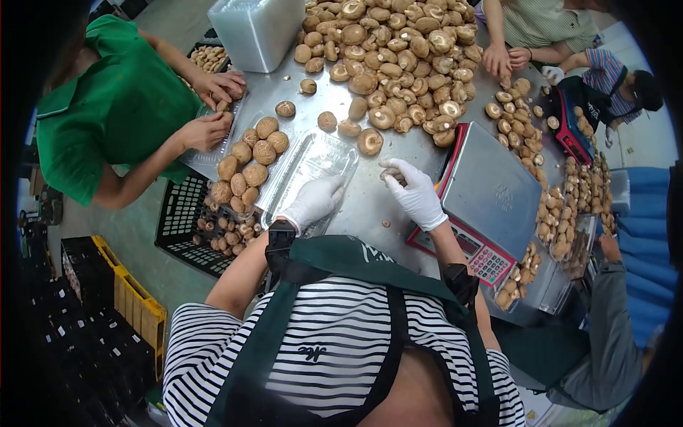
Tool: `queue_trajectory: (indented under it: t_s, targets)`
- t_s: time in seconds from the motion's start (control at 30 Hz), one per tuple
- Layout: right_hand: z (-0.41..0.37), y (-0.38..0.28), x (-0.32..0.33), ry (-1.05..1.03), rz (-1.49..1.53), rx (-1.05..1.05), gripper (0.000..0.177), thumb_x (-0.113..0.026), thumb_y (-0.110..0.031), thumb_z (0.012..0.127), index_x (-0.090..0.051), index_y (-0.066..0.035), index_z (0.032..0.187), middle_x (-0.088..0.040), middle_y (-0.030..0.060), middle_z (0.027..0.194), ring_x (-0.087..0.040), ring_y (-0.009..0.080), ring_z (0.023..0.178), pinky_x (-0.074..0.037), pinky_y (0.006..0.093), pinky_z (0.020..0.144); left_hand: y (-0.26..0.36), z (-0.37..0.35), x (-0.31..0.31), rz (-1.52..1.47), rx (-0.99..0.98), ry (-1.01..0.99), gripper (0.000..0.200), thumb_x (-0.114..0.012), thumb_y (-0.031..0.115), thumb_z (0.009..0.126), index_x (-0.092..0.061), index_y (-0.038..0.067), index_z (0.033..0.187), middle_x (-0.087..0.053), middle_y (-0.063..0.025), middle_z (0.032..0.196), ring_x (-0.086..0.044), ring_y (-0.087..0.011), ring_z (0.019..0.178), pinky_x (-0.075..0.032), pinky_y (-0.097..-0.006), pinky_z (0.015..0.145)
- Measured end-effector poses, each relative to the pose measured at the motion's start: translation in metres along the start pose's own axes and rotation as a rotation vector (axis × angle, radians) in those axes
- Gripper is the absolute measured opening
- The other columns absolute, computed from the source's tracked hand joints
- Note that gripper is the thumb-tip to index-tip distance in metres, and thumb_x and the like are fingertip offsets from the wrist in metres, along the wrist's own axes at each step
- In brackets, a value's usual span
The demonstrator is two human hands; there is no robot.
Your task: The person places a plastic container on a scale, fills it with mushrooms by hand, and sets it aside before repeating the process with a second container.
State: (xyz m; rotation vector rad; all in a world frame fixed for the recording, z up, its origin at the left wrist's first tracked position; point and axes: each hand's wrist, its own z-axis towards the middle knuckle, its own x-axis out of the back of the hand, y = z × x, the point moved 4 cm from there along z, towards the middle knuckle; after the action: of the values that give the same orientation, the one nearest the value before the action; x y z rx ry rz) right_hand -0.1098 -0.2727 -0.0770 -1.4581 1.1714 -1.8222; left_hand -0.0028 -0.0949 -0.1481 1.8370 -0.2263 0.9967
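My left hand (313,203), in a white glove, lies over the right part of a clear plastic tray (324,153) on the metal table; whether its fingers grip the tray's edge is hard to make out. My right hand (414,192), gloved too, is curled round a mushroom (393,175) to the right of the tray. Just above it a loose mushroom (370,141) rests on the table, with others nearby. Mushrooms (264,152) fill a second clear tray at the left.
A large mushroom pile (398,57) covers the table's far side. A scale (491,185) stands at my right. Stacked clear trays (256,32) are at the back left. A black crate (186,220) sits below left. Co-workers' hands (206,132) are at the left, others at the right.
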Motion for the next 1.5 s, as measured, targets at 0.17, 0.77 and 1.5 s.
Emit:
queue_trajectory:
  t_s: [0.17,0.77,1.5]
  targets:
    - [0.000,-0.006,-0.003,-0.010,-0.041,0.022,0.027,-0.062,-0.014,0.091,-0.062,-0.010,0.117,-0.070,0.0097,0.087,-0.067,0.0190,0.077,-0.052,0.0292,0.069,0.002,-0.001,0.003,-0.020,-0.005,0.013,0.022,-0.047,0.022,0.090,-0.058,0.004,0.096,-0.064,-0.0230,0.088,-0.061,-0.0419,0.088,-0.048,-0.0480,0.080]
    - [0.002,-0.076,-0.021,0.054,-0.556,0.499,0.036,-0.063,-0.010,0.079,-0.060,-0.013,0.114,-0.061,0.0085,0.121,-0.066,0.0273,0.086,-0.055,0.0343,0.072,0.056,-0.030,0.063,0.145,-0.212,0.188,0.011,-0.061,0.016,0.081,-0.058,0.006,0.078,-0.061,-0.0148,0.071,-0.062,-0.0345,0.065,-0.050,-0.0418,0.060]
    - [-0.133,-0.005,0.201,0.554,-0.744,-0.279,0.027,-0.062,0.001,0.082,-0.065,-0.009,0.107,-0.065,0.0062,0.111,-0.062,0.0143,0.071,-0.050,0.0260,0.065,0.043,0.160,0.016,0.385,-0.183,0.374,0.040,-0.067,0.021,0.082,-0.058,0.004,0.117,-0.056,-0.0172,0.109,-0.058,-0.0351,0.096,-0.050,-0.0438,0.080]
